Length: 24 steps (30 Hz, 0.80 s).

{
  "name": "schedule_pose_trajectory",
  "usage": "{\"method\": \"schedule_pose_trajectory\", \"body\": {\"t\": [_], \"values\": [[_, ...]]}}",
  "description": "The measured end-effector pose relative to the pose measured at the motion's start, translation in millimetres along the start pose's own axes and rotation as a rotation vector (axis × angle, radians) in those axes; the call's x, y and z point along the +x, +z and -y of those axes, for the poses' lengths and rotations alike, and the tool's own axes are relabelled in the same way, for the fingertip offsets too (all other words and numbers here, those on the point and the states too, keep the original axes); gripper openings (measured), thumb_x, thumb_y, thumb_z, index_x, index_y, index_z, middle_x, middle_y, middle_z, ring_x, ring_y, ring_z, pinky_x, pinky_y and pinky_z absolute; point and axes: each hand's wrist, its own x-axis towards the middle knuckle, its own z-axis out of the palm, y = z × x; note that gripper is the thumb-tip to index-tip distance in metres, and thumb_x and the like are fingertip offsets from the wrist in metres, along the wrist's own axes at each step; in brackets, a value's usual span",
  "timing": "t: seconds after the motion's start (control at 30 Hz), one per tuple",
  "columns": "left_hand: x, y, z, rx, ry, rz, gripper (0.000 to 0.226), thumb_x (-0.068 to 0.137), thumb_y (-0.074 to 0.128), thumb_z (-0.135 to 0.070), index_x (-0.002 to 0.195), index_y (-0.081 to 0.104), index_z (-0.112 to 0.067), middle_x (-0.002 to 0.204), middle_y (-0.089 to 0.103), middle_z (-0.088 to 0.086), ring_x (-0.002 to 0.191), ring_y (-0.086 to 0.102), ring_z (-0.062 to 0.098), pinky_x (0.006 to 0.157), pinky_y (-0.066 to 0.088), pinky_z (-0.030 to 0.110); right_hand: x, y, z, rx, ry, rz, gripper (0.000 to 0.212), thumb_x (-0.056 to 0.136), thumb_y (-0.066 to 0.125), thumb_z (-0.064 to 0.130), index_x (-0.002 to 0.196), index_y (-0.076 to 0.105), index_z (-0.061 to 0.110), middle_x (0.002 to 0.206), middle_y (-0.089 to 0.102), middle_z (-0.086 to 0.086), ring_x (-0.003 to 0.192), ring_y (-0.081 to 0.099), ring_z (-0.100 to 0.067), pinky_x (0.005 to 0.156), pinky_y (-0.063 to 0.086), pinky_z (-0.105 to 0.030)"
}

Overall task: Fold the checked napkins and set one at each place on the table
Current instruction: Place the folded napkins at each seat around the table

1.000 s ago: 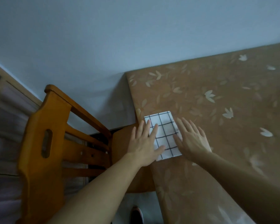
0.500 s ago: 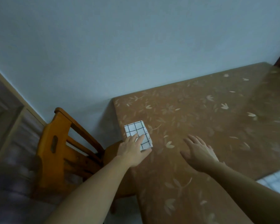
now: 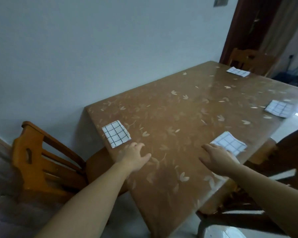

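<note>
Several folded white napkins with dark checks lie on the brown leaf-patterned table. One napkin sits at the near left edge by the wooden chair. Just below it my left hand hovers over the table, fingers relaxed, holding nothing. My right hand is held flat and empty, fingertips at the near edge of a second napkin. A third napkin lies at the right edge, and another napkin lies at the far end.
A wooden chair stands at the table's left end against the pale wall. A dark chair stands at the right side, and another chair at the far end by a dark door frame.
Both hands have come off the left napkin and drawn back. The view has swung right and up, bringing the whole table and the other napkins into sight.
</note>
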Motion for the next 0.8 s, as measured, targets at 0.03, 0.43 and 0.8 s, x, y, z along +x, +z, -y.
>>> {"method": "schedule_pose_trajectory", "body": {"t": [0.03, 0.43, 0.8], "values": [[-9.1, 0.9, -7.4, 0.007, 0.010, -0.008, 0.058, 0.091, 0.040, -0.063, 0.140, 0.042, -0.033, 0.145, 0.043, -0.004, 0.132, 0.040, 0.020, 0.106, 0.036, 0.042, -10.6, -1.0, -7.2, 0.008, 0.007, -0.002, 0.058, 0.093, 0.044, 0.055, 0.144, 0.038, 0.029, 0.146, 0.045, 0.005, 0.129, 0.046, -0.019, 0.104, 0.041, -0.042], [-64.4, 7.2, -149.7, 0.137, 0.146, -0.047, 0.055, 0.089, 0.043, -0.060, 0.138, 0.043, -0.034, 0.142, 0.045, -0.006, 0.131, 0.040, 0.019, 0.105, 0.036, 0.040, -89.5, -20.2, -133.6, 0.102, 0.099, -0.091, 0.058, 0.091, 0.046, 0.058, 0.142, 0.040, 0.033, 0.144, 0.048, 0.006, 0.124, 0.052, -0.017, 0.104, 0.043, -0.044], [-92.6, 56.6, -308.4, 0.041, 0.048, -0.080, 0.057, 0.090, 0.042, -0.062, 0.139, 0.044, -0.033, 0.144, 0.045, -0.004, 0.132, 0.040, 0.020, 0.105, 0.039, 0.040, -112.2, -25.4, -278.6, 0.193, -0.002, -0.046, 0.056, 0.091, 0.047, 0.058, 0.141, 0.042, 0.032, 0.138, 0.052, 0.006, 0.118, 0.055, -0.015, 0.099, 0.048, -0.042]]}}
